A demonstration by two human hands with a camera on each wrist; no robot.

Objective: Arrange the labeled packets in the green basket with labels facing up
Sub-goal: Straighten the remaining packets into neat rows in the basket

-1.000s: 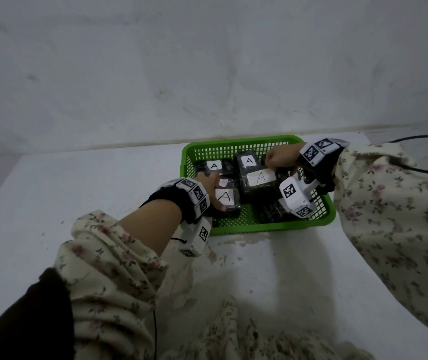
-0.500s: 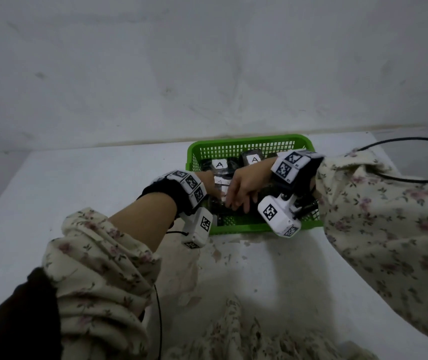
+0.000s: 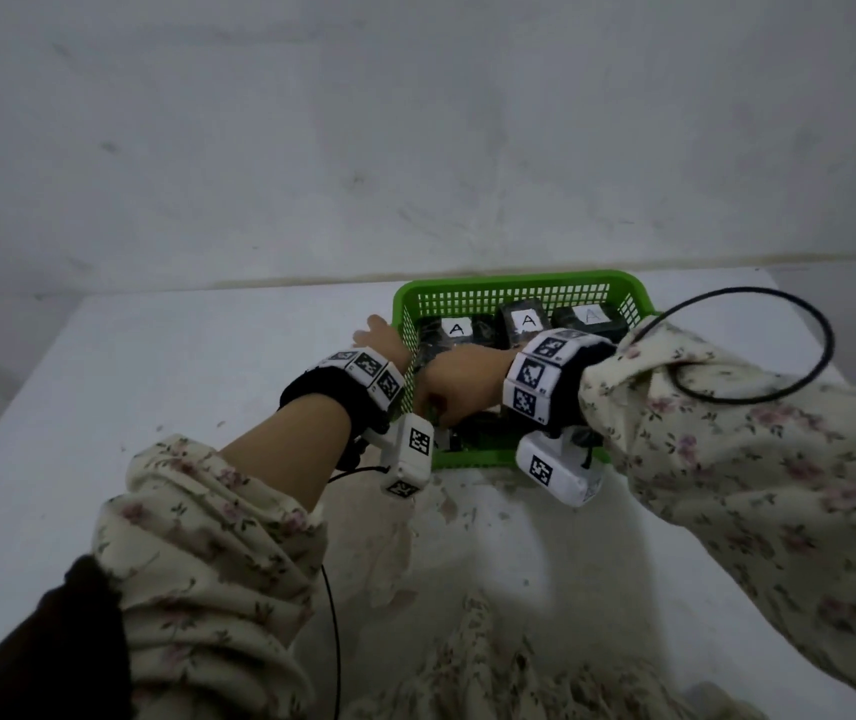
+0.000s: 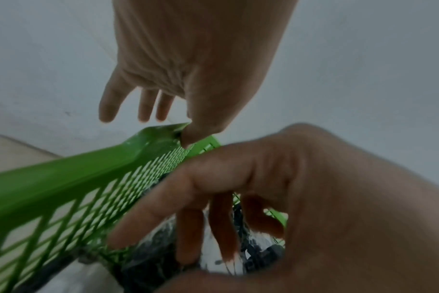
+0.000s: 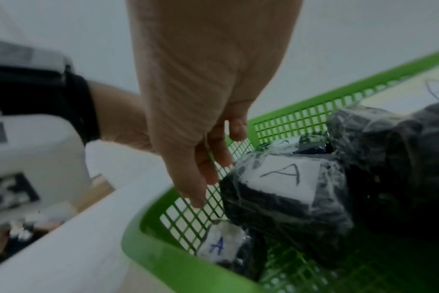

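The green basket [image 3: 498,280] stands on the white table and holds several black wrapped packets. Three of them [image 3: 456,328] [image 3: 528,320] [image 3: 592,315] show white "A" labels along the far side. My left hand [image 3: 379,337] is at the basket's left rim [image 4: 113,158], thumb on the rim and fingers [image 4: 108,107] straight outside it. My right hand [image 3: 446,387] reaches across into the near left corner. Its fingers [image 5: 201,188] point down between the mesh wall and a packet labelled "A" [image 5: 283,178]. They hold nothing. A smaller packet with a blue "A" [image 5: 218,245] lies below.
A black cable [image 3: 820,330] loops over the table to the right of the basket. The wall runs close behind the basket. The table surface [image 3: 441,511] in front of the basket is worn and flaked. Bare table [image 3: 156,381] stretches to the left.
My left hand has come out of the basket to its left rim. My right hand has moved from the far packets across to the near left corner.
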